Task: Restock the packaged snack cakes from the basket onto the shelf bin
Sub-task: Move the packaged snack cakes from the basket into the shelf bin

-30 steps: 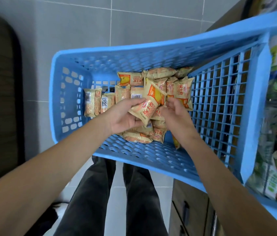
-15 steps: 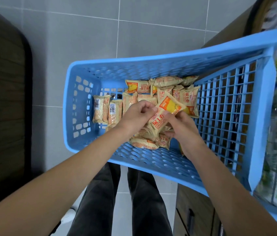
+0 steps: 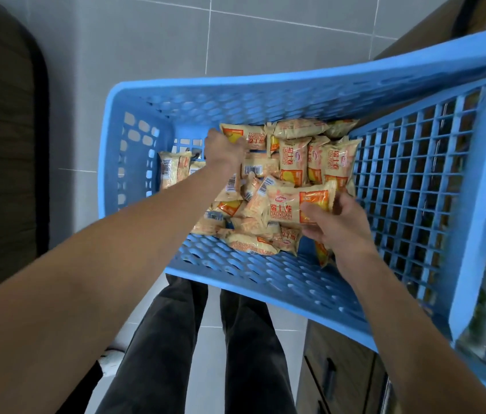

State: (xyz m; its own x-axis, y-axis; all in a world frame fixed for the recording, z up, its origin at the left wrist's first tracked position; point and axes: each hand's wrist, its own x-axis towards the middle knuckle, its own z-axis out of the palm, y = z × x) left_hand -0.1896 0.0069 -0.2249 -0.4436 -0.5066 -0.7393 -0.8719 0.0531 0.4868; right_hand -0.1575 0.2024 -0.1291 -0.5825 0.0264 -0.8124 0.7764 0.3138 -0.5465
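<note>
left hand (image 3: 225, 150) moved to far packets | right hand (image 3: 333, 225) alone holds packet (image 3: 295, 206)

Orange-and-cream wrapped snack cakes (image 3: 292, 158) lie heaped inside the blue basket (image 3: 265, 279).

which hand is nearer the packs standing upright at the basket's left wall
Left. The left hand reaches in just right of those upright packs, while the right hand holds a pack across the pile.

My left hand (image 3: 224, 149) reaches far forward, arm straight, knuckles up, fingers hidden. My right hand (image 3: 336, 225) stays nearer, thumb and fingers pinching a snack cake packet (image 3: 297, 204).
</note>
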